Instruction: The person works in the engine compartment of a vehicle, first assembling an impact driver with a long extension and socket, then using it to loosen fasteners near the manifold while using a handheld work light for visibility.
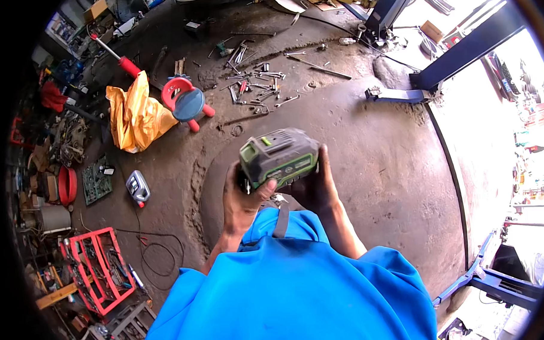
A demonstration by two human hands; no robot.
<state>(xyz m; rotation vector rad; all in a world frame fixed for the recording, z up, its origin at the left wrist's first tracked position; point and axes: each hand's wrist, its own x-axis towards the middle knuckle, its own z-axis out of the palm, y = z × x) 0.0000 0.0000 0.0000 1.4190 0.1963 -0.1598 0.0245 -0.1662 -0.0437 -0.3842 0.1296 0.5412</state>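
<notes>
A chunky black and green cordless-tool battery pack (284,154) is held up in front of my chest, above the stained floor. My left hand (242,198) grips its left end, with the thumb lying across the near lower edge. Around the right end closes my right hand (318,183), its fingers partly hidden behind the pack. The pack looks slightly tilted and a bit smeared by motion. A small bit of metal, too small to make out, shows just below it between my hands.
Wrenches and sockets (258,86) lie scattered on the floor ahead. Left of them are a small red and blue stool (189,104), an orange sack (137,115) and a grey jug (138,185). A red tool rack (99,269) stands near left; blue lift arms (404,95) reach in from the right.
</notes>
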